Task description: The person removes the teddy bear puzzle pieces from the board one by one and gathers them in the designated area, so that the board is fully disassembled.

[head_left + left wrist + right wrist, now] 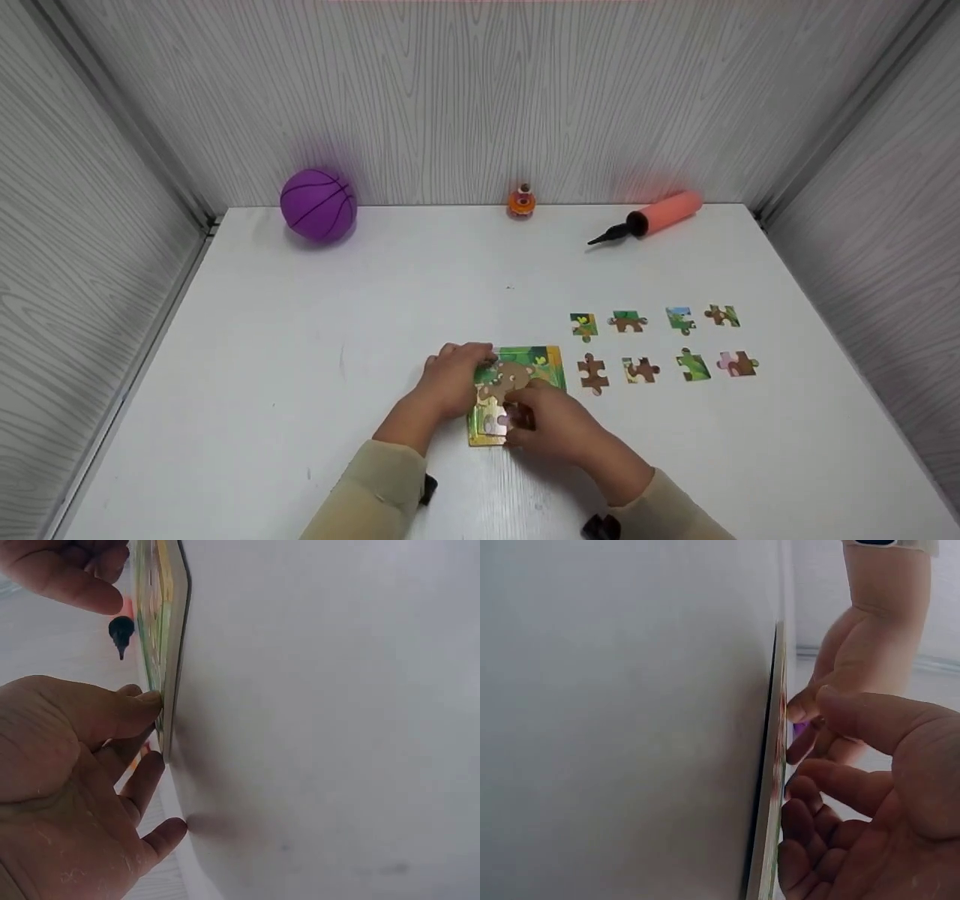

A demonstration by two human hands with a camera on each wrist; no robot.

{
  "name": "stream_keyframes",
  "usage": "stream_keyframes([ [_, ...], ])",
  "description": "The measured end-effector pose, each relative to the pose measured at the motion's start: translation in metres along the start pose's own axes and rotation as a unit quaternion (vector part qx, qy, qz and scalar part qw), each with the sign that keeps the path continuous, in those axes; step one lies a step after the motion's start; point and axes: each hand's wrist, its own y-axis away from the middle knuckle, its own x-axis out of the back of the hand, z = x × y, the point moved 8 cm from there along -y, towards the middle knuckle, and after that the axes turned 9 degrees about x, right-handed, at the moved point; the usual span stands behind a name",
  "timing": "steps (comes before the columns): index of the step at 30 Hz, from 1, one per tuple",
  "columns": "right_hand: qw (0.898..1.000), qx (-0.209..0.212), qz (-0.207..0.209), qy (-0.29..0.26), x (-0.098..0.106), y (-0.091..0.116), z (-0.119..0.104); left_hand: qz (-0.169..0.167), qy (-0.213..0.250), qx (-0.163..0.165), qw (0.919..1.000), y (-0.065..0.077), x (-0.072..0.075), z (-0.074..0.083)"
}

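A small jigsaw board point(555, 367) with a bear picture and a green and yellow border lies on the white table before me. My left hand point(454, 379) rests at its left side. In the left wrist view, the thumb touches the board's edge point(180, 615), the other fingers spread past the corner and the little finger reaches the table. Over the lower right of the board is my right hand point(559, 420). The right wrist view shows its loosely bent fingers point(796, 819) close against the board face, thumb apart from the index finger, nothing visible between them.
Several loose puzzle pieces point(592, 373) lie in two rows right of the board. Along the back edge stand a purple ball point(319, 206), a small orange toy figure point(521, 201) and a coral hand pump point(671, 212) with a black nozzle. Wood-grain panels point(450, 97) enclose the table.
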Motion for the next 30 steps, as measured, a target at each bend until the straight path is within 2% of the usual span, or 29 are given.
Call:
stream_keyframes([
  [4,1.000,-0.011,-0.005,0.010,-0.005,-0.003,-0.001,0.000,0.002,-0.001,1.0000,0.000,-0.001,0.000],
  [12,0.999,-0.012,0.014,0.029,-0.009,-0.006,-0.002,0.010,0.003,0.007,0.9999,0.000,0.000,0.001],
  [23,1.000,-0.005,0.011,-0.017,-0.009,-0.014,-0.001,0.011,-0.004,0.007,0.9999,0.000,0.001,0.001],
  [30,0.999,-0.033,0.011,-0.032,-0.011,-0.014,0.001,0.006,0.009,0.016,0.9998,0.001,-0.001,-0.001],
])
